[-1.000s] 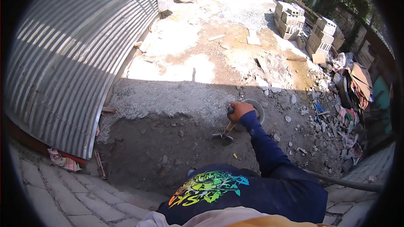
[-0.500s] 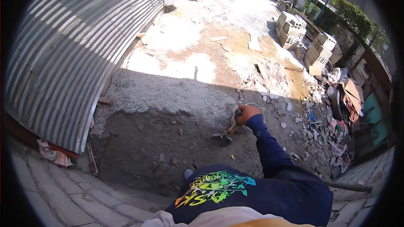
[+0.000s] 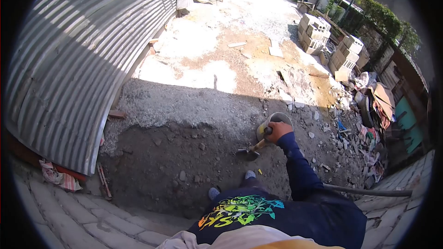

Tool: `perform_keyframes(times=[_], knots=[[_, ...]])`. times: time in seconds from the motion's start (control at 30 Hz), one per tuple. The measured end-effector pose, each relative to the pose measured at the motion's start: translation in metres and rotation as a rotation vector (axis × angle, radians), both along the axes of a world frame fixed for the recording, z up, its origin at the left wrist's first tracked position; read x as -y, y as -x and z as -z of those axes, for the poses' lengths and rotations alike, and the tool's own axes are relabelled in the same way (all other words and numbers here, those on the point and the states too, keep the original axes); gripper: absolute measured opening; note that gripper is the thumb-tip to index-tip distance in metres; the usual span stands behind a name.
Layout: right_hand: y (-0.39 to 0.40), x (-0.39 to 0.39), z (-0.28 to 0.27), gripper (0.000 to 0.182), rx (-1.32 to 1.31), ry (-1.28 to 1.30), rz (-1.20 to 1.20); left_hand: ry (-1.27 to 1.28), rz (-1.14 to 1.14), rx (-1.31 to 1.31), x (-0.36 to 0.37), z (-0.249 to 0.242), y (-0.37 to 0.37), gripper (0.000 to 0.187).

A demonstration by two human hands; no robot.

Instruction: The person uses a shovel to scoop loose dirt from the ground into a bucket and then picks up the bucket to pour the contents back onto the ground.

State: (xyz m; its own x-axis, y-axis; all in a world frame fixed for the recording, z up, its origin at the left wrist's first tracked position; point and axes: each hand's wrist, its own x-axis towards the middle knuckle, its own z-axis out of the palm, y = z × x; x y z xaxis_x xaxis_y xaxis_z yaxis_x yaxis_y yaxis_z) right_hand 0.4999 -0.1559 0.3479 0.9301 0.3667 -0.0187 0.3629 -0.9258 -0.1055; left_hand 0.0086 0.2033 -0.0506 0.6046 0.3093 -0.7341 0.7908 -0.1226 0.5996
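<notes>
My right hand [image 3: 278,132] is closed round the dark grip of a short-handled tool [image 3: 259,146], its metal head low over the dirt. Just behind the hand stands a round bucket [image 3: 282,118], partly hidden by the hand and the tool. My left hand does not show. Dark loose soil [image 3: 157,157] with small stones lies to the left of the tool. A small yellow piece [image 3: 260,171] lies on the ground below the tool, near my feet.
Corrugated metal sheeting [image 3: 83,60] rises at the left. Concrete blocks [image 3: 314,34] are stacked at the back right. Rubble and rags [image 3: 369,152] line the right side. A dark pipe [image 3: 369,192] lies by the block wall [image 3: 115,228] at the bottom.
My right hand and the tool have shifted slightly right. More of the bucket's opening shows, and both feet are now visible. The camera view has moved a little.
</notes>
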Motion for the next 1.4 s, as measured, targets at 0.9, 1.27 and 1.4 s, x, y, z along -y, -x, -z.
perform_keyframes(times=[0.9, 1.27, 1.4], knots=[[0.008, -0.002, -0.002, 0.025, 0.029, -0.034, -0.026, -0.003, -0.003, -0.025, -0.018, -0.002, 0.014, 0.036], [0.006, -0.006, -0.004, 0.026, -0.015, 0.014, 0.011, 0.000, -0.020, -0.019, -0.014, -0.005, 0.022, 0.036], [0.009, -0.008, -0.004, 0.030, -0.025, -0.006, 0.019, 0.001, -0.016, -0.025, -0.014, -0.006, 0.027, 0.036]])
